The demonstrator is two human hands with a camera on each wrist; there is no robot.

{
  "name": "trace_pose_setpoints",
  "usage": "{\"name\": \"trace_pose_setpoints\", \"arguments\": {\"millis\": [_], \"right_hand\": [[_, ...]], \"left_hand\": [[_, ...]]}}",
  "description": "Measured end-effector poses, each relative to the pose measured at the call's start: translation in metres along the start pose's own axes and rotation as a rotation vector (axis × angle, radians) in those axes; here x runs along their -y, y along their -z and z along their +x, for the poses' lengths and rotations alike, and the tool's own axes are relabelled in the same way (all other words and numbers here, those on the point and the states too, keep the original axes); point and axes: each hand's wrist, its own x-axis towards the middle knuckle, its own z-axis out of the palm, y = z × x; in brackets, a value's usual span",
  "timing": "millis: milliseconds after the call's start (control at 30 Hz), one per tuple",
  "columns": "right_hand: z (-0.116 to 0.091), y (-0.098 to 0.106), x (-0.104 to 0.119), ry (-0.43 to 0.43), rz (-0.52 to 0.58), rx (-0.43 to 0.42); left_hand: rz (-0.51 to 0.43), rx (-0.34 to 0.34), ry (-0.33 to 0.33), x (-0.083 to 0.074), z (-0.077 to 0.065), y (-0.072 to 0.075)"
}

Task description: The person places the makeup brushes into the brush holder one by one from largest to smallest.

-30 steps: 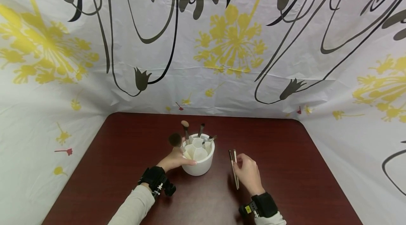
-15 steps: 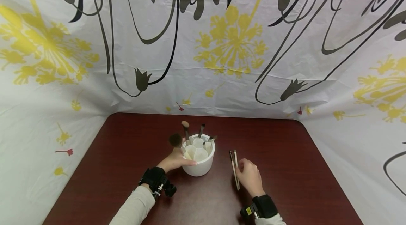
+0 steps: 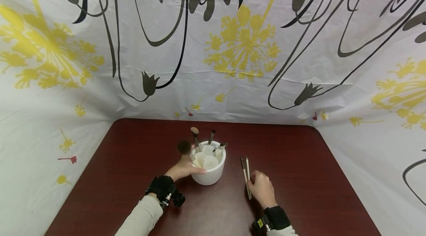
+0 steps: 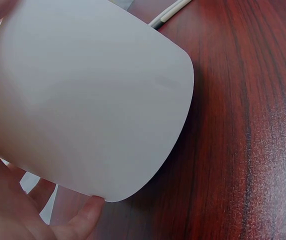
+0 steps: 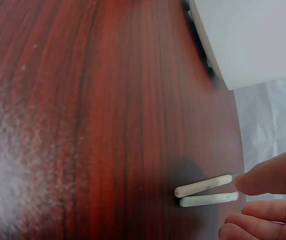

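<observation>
A white round makeup brush holder with inner compartments stands near the middle of the table. My left hand grips its left side, thumb across the near wall. Fingers curl at its edge in the left wrist view. Several makeup brushes poke out, among them a big dark fluffy one and a tan-tipped one. To the right, two slim pale-handled brushes lie side by side. My right hand is right beside them, fingers loosely bent, thumb tip at the ferrule end in the right wrist view.
The dark red wooden table has a rounded far edge. A white cloth printed with yellow and grey flowers hangs behind it and at both sides. Black camera straps wrap both wrists.
My right hand has drawn back slightly toward the near side along the two slim brushes, which keep nearly the same place. My left hand and the brush holder have not moved.
</observation>
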Motion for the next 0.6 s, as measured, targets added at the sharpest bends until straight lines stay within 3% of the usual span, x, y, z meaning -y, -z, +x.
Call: {"name": "trace_pose_setpoints", "arguments": {"millis": [300, 600], "right_hand": [[-0.0004, -0.0047, -0.0028, -0.043, 0.004, 0.035], [0.0010, -0.0099, -0.0043, -0.040, 0.007, 0.012]], "left_hand": [[-0.003, 0.027, 0.004, 0.0008, 0.0015, 0.0007], [0.001, 0.044, 0.040, -0.0024, -0.0006, 0.0032]]}}
